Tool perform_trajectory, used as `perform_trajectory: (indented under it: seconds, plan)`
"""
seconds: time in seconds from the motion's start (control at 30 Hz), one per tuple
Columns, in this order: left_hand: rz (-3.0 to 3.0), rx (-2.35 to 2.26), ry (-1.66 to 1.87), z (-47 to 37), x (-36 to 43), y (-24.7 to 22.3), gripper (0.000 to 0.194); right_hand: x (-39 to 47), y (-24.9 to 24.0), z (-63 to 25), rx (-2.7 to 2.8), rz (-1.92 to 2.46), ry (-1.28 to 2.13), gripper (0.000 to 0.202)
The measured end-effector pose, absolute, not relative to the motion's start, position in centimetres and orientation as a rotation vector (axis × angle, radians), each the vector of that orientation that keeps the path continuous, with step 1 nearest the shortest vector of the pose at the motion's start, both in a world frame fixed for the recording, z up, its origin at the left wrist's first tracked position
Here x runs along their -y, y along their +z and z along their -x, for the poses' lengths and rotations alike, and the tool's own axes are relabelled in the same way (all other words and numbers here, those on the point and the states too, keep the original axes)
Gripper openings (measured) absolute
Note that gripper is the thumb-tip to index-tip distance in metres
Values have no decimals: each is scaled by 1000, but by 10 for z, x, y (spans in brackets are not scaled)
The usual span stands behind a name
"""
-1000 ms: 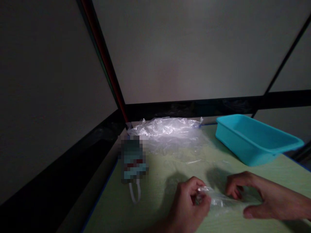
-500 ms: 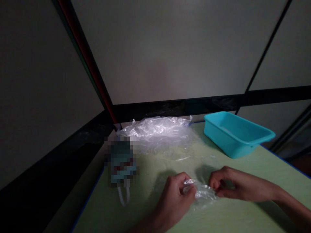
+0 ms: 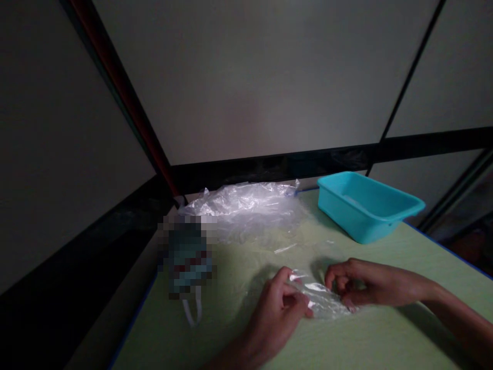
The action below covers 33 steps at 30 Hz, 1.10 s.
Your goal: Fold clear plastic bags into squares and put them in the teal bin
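A small clear plastic bag point(image 3: 321, 298) is stretched between my two hands, just over the green table near its front. My left hand point(image 3: 279, 313) pinches its left side between thumb and fingers. On the right side, my right hand point(image 3: 362, 285) grips the bag's edge with curled fingers. The film is crinkled and shiny, and I cannot make out anything inside it. Behind my hands lies a spread pile of clear plastic bags point(image 3: 246, 205), its far part bunched up along the back edge of the table.
A turquoise plastic basin point(image 3: 346, 218) stands at the back right of the table point(image 3: 162, 329). To the left is a blurred-out item with a white loop point(image 3: 192, 311). Pale panels point(image 3: 269, 82) with black bands rise right behind the table.
The bag between my hands is spread flatter and wider than before. My fingers have shifted slightly on it. The whole view has moved a little, so everything sits further left.
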<state>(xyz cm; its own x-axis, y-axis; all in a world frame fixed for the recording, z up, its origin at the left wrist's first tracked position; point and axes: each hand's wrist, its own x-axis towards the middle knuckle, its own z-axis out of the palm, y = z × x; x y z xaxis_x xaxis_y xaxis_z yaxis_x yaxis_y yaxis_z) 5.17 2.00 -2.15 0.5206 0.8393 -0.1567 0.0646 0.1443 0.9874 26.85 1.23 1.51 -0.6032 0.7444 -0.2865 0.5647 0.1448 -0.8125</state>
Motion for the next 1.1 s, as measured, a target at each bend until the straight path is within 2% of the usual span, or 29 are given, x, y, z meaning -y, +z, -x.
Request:
perform_trajectory:
  seconds: [0.07,0.17,0.47,0.7,1.1]
  plan:
    - [-1341,-881,627,-51,-19,-18,27,-12,14,-268,2203,1291,1486,13]
    - [-1345,-874,561,-50,-18,-13,31,-11,12,-270,2183,1297,1498,14]
    - [-1375,-945,551,-52,-20,-21,31,-9,11,-270,2237,1312,1446,13]
    - [-1341,-974,633,-58,-15,-27,15,-5,14,-265,2372,1375,1268,16]
    - [-1297,-965,696,-60,-12,-38,26,-4,8,-252,2365,1330,1052,11]
